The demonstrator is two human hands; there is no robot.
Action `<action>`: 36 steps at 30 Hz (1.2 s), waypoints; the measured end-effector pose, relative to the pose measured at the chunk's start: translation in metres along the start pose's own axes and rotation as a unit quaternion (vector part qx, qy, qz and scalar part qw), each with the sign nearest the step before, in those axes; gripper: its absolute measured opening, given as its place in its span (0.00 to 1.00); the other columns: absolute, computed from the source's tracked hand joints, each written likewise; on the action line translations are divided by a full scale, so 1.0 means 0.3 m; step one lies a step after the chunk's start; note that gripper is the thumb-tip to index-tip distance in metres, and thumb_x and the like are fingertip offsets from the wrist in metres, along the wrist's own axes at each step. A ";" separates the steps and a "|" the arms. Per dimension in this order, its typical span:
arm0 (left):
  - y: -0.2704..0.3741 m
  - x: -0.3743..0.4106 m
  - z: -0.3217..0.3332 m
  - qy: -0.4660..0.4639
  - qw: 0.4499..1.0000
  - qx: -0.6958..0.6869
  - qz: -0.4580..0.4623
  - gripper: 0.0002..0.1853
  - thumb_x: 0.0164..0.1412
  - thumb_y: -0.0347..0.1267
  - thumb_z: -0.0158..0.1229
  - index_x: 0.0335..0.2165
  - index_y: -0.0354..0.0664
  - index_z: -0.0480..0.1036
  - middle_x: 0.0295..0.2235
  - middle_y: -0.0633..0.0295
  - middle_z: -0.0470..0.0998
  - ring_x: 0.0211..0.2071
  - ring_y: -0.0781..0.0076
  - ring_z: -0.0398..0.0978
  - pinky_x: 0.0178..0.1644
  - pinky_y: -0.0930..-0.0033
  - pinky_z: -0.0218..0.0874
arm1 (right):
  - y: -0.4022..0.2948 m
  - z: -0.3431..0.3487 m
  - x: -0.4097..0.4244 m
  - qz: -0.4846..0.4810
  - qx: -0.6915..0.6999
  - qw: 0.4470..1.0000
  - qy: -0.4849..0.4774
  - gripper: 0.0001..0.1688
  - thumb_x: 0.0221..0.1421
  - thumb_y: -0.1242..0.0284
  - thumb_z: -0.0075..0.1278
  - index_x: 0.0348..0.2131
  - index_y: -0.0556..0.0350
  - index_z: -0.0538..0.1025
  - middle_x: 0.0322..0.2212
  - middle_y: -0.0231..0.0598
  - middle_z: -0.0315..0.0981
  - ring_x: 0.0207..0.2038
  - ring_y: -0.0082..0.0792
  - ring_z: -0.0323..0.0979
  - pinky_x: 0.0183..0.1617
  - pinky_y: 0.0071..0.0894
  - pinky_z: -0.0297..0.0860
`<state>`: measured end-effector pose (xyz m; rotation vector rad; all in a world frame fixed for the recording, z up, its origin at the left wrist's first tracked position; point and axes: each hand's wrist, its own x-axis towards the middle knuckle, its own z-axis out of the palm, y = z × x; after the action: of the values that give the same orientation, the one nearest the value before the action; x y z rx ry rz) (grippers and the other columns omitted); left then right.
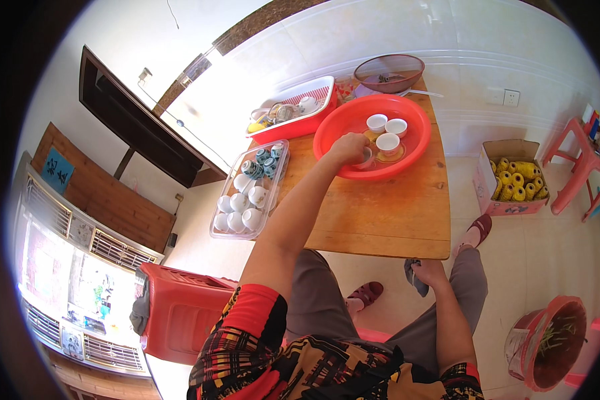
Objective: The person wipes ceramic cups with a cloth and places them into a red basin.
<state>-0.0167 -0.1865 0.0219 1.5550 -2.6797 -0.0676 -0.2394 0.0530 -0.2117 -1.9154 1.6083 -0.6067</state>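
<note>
My left hand [351, 148] reaches into a red plastic basin [325, 157] on the wooden table. Its fingers are closed at the rim of a small pale cup [365, 159], which the hand partly hides. Beside it in the basin stand several white cups [388, 143], with yellowish round pieces under them. My right hand [428, 273] is low, just off the table's front edge, and grips a dark grey cloth [416, 279]. To the left of the basin, a clear plastic tray [267, 220] holds white cups [240, 202] and blue-patterned cups [252, 169], most of them upside down.
Behind the tray is a red-and-white draining basket [290, 131] with glassware. A brown mesh basket [390, 82] stands at the table's back edge. On the floor to the right are a box of yellow spools [512, 206], a red stool [575, 160] and a bucket [530, 345] with green stalks.
</note>
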 end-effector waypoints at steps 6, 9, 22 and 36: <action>0.032 -0.010 -0.020 -0.023 0.993 0.015 -0.115 0.10 0.44 0.30 0.56 0.28 0.38 0.75 0.31 0.49 0.77 0.35 0.52 0.75 0.38 0.55 0.65 | -0.007 -0.006 -0.003 -0.002 0.002 1.000 0.012 0.21 0.43 0.67 0.50 0.39 0.57 0.73 0.37 0.49 0.73 0.40 0.50 0.70 0.43 0.44 0.67; 0.029 -0.004 -0.023 -0.002 0.995 0.019 -0.101 0.11 0.44 0.30 0.58 0.30 0.39 0.75 0.33 0.49 0.77 0.36 0.52 0.75 0.39 0.55 0.65 | -0.014 -0.015 -0.004 0.003 0.002 1.000 0.001 0.23 0.43 0.67 0.51 0.41 0.57 0.72 0.38 0.51 0.72 0.42 0.51 0.69 0.44 0.44 0.66; 0.063 -0.018 -0.042 0.005 0.991 0.042 -0.124 0.09 0.44 0.27 0.55 0.29 0.39 0.76 0.32 0.49 0.77 0.35 0.52 0.75 0.38 0.56 0.66 | 0.005 0.009 -0.004 -0.017 -0.014 0.999 0.028 0.20 0.44 0.67 0.49 0.39 0.54 0.74 0.36 0.48 0.73 0.38 0.49 0.71 0.41 0.44 0.68; 0.054 -0.018 -0.046 -0.028 0.991 0.022 -0.130 0.13 0.47 0.35 0.57 0.32 0.40 0.77 0.34 0.48 0.77 0.39 0.54 0.75 0.41 0.55 0.67 | -0.024 -0.031 0.001 0.027 0.006 0.998 -0.053 0.26 0.44 0.66 0.52 0.44 0.57 0.71 0.42 0.52 0.70 0.45 0.52 0.67 0.49 0.43 0.64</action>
<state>-0.0273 -0.1741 0.0366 1.9361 -2.5159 -0.0621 -0.2401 0.0523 -0.2001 -1.8563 1.5816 -0.4838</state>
